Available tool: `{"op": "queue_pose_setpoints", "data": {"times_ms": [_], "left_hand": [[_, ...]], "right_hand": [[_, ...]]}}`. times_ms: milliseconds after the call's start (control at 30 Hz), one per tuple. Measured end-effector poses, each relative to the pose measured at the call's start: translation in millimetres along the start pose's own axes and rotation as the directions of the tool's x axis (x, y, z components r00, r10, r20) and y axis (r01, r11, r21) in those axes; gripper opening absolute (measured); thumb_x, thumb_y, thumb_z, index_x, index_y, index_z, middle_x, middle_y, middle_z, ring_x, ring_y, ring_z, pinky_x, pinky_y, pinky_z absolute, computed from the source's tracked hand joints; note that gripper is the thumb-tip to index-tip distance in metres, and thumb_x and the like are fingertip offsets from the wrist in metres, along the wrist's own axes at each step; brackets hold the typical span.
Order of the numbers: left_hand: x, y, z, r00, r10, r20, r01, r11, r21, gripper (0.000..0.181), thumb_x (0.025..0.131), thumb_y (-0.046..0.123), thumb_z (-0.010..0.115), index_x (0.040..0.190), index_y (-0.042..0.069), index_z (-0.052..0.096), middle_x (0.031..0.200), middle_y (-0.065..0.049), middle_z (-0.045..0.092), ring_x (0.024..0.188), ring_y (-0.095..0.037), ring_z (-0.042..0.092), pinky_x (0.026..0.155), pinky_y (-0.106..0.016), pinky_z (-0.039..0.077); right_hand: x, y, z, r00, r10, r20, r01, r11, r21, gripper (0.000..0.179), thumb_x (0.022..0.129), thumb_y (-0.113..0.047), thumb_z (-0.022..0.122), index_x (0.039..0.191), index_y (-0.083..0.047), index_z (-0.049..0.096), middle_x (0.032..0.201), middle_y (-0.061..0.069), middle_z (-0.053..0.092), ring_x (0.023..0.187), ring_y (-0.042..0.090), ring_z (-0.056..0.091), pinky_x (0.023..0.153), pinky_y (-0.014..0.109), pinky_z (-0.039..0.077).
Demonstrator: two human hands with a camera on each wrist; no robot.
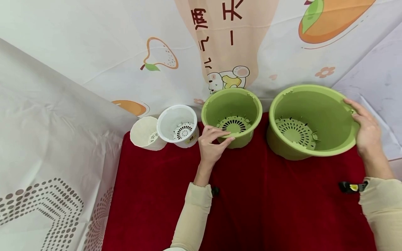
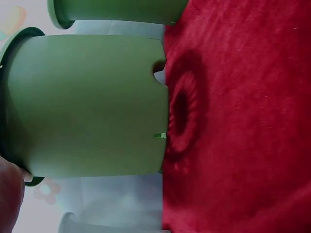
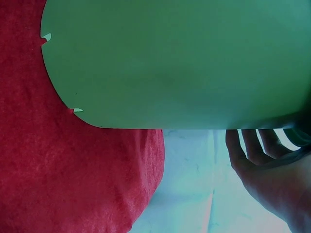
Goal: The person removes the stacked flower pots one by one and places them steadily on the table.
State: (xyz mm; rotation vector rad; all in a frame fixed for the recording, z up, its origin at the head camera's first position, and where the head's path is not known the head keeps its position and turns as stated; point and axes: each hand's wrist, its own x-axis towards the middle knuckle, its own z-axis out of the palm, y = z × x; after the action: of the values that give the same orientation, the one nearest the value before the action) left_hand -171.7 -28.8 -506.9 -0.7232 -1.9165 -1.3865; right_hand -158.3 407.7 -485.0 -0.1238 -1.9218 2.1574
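My left hand [image 1: 211,144] pinches the near-left rim of a mid-sized green flowerpot [image 1: 233,104], thumb outside and fingers over the edge. In the left wrist view this flowerpot's notched base [image 2: 158,104] is right at the red cloth, where a ring-shaped mark shows. On the far right, my right hand [image 1: 368,130] holds the right rim of a larger green flowerpot [image 1: 323,115]. Its smooth wall [image 3: 175,63] fills much of the right wrist view, with fingers [image 3: 250,145] up against it below the rim. Both flowerpots have slotted bottoms.
A white flowerpot [image 1: 171,122] and a smaller cream flowerpot [image 1: 141,132] stand to the left in the same row. All stand on red cloth [image 1: 157,195] in front of a printed white backdrop [image 1: 125,28]. A white sheet [image 1: 56,115] hangs along the left.
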Motion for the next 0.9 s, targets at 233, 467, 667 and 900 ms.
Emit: {"op": "queue_pose_setpoints", "data": {"times_ms": [233, 467, 667, 900], "left_hand": [[-8.1, -6.7, 3.1, 1.000, -0.019, 0.006, 0.019, 1.000, -0.005, 0.022, 0.066, 0.008, 0.092, 0.084, 0.004, 0.081, 0.081, -0.005, 0.074, 0.083, -0.023, 0.059, 0.079, -0.035, 0.047], [-13.7, -10.7, 4.6, 0.999, -0.023, 0.024, 0.023, 1.000, 0.008, 0.022, 0.065, 0.007, 0.092, 0.082, 0.003, 0.080, 0.079, -0.006, 0.074, 0.083, -0.024, 0.060, 0.078, -0.034, 0.047], [-15.4, -10.6, 4.7, 0.997, -0.053, 0.047, 0.052, 0.998, 0.018, 0.021, 0.066, 0.009, 0.092, 0.083, 0.005, 0.081, 0.080, -0.005, 0.074, 0.085, -0.022, 0.059, 0.080, -0.033, 0.047], [-19.1, -9.8, 7.2, 0.995, -0.072, 0.064, 0.072, 0.997, 0.008, 0.021, 0.066, 0.009, 0.092, 0.083, 0.006, 0.081, 0.080, -0.005, 0.074, 0.085, -0.022, 0.058, 0.080, -0.032, 0.047]], "right_hand": [[-0.4, 1.5, -0.1, 1.000, -0.019, -0.007, 0.019, 1.000, -0.015, 0.044, 0.104, -0.004, 0.032, 0.141, -0.004, 0.055, 0.137, -0.010, 0.060, 0.108, 0.001, 0.057, 0.085, 0.007, 0.042], [-0.4, -0.4, 0.7, 1.000, -0.017, -0.008, 0.017, 1.000, -0.019, 0.044, 0.104, -0.003, 0.031, 0.141, -0.006, 0.056, 0.136, -0.011, 0.061, 0.106, 0.000, 0.058, 0.083, 0.006, 0.042], [0.1, -2.4, 1.4, 1.000, 0.000, -0.004, 0.000, 1.000, 0.001, 0.044, 0.104, -0.003, 0.032, 0.141, -0.006, 0.056, 0.136, -0.012, 0.060, 0.104, -0.001, 0.058, 0.082, 0.007, 0.042], [0.5, -3.4, 0.7, 1.000, 0.008, -0.009, -0.008, 0.998, -0.069, 0.044, 0.105, -0.005, 0.032, 0.141, -0.009, 0.057, 0.138, -0.014, 0.059, 0.112, -0.003, 0.054, 0.086, 0.006, 0.039]]}}
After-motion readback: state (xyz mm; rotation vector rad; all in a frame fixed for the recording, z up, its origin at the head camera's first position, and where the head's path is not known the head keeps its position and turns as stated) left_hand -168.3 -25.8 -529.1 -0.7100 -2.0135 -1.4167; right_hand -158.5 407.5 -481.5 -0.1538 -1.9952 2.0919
